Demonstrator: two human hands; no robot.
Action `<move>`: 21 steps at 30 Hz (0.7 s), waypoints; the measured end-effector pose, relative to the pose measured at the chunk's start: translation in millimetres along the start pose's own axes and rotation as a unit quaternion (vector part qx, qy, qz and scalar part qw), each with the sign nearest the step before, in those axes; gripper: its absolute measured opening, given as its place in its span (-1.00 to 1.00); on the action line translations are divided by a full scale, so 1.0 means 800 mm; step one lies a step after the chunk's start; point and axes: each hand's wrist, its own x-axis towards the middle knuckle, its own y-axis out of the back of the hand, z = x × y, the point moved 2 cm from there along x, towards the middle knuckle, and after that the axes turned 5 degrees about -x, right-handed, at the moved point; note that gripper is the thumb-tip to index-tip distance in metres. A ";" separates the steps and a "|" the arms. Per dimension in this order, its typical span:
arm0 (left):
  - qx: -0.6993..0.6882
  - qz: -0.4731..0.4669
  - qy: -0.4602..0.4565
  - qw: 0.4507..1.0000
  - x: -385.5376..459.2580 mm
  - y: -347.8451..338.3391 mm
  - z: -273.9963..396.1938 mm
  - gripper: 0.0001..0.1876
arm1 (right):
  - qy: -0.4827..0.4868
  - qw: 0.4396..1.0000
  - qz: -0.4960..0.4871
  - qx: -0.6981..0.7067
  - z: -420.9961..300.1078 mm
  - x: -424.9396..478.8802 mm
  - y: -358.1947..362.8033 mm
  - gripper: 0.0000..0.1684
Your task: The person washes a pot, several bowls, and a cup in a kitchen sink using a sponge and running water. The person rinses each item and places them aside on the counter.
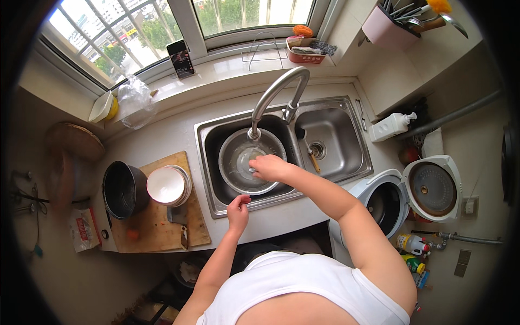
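A round stainless steel basin [227,174] stands in the left bowl of a double steel sink [208,185], with some water and a pale patch at its bottom. My right hand [269,167] reaches over the basin with its fingers curled downward. Something small and shiny shows at those fingertips, too unclear to name. Above the basin hangs the spout of a curved faucet [266,97]; whether water runs from it is hard to see. By the sink's front rim hovers my left hand [239,212], holding nothing, its fingers loosely bent.
Left on the counter, a wooden cutting board [142,235] carries a black pot [126,191], stacked bowls [165,185] and a cleaver [180,219]. A brush [313,156] lies in the right sink bowl. An open rice cooker [382,203] stands at right. A phone [180,59] leans on the windowsill.
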 end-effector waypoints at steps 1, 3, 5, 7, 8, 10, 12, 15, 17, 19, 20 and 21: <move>-0.001 0.007 0.001 1.000 -0.003 0.003 0.000 -0.69 | 0.044 0.996 0.053 0.047 -0.025 -0.008 0.037 -0.62; 0.002 0.011 0.001 1.000 -0.008 0.010 0.002 -0.69 | -0.007 0.944 -0.041 0.326 -0.060 -0.023 0.103 -0.58; -0.004 0.014 0.001 1.000 -0.014 0.015 0.002 -0.69 | -0.001 0.819 -0.109 0.564 -0.056 -0.021 0.102 -0.53; -0.026 0.003 -0.004 1.000 -0.016 0.008 0.004 -0.68 | -0.045 0.904 -0.083 0.416 -0.007 -0.001 0.022 -0.54; -0.030 -0.012 -0.006 0.999 -0.016 -0.004 0.003 -0.68 | -0.092 0.975 -0.076 0.189 0.032 0.012 -0.043 -0.55; -0.022 -0.023 -0.002 1.000 -0.024 -0.006 -0.007 -0.70 | -0.116 0.989 -0.094 0.020 0.046 0.016 -0.109 -0.55; 0.004 -0.021 -0.008 1.000 -0.035 -0.001 -0.010 -0.70 | -0.108 0.991 -0.078 0.029 0.036 0.006 -0.101 -0.55; 0.004 -0.024 0.003 1.000 -0.036 -0.014 0.006 -0.72 | -0.115 0.980 0.037 0.159 0.029 -0.029 -0.058 -0.33; 0.006 -0.048 0.002 0.999 -0.036 -0.022 0.009 -0.72 | -0.167 0.970 0.037 0.175 0.056 -0.050 -0.042 -0.23; 0.007 -0.068 -0.001 0.998 -0.031 -0.028 0.003 -0.72 | -0.149 0.977 0.126 0.085 0.096 -0.079 -0.036 -0.21; 0.008 -0.079 -0.001 0.997 -0.031 -0.029 0.001 -0.72 | -0.173 0.971 0.137 0.087 0.115 -0.091 -0.026 -0.19; 0.039 -0.089 -0.012 0.995 -0.030 -0.030 -0.001 -0.72 | -0.202 0.964 0.147 0.089 0.131 -0.105 -0.004 -0.17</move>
